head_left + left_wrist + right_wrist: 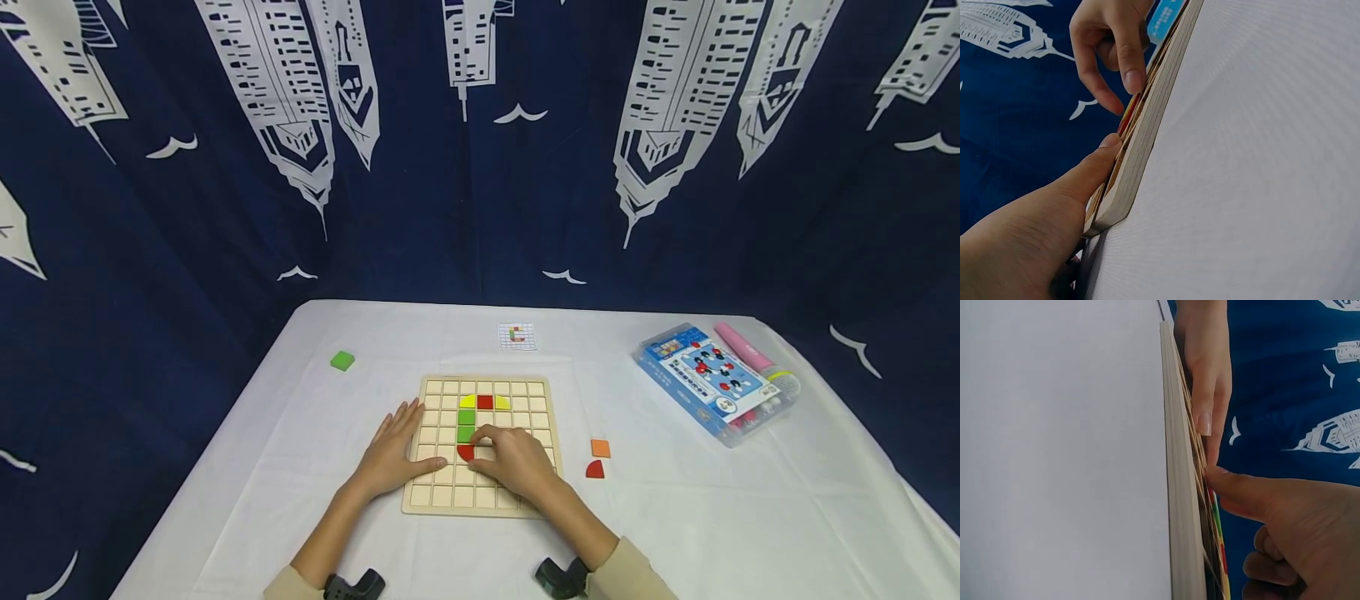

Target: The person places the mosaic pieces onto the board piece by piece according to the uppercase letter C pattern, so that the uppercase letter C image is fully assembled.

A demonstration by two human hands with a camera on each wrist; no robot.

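Draped in white, the table (247, 492) carries a wooden board (442, 497) touched by the straight-fingered left hand (392, 454), its red quarter-round (464, 452), probably light, stiff and best edge-pinched, lying at the right hand (516, 460), whose hold is unclear.

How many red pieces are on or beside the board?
3: a square between the yellow pieces, a wedge beside the right hand, a loose wedge right of the board. That hand may hide more.
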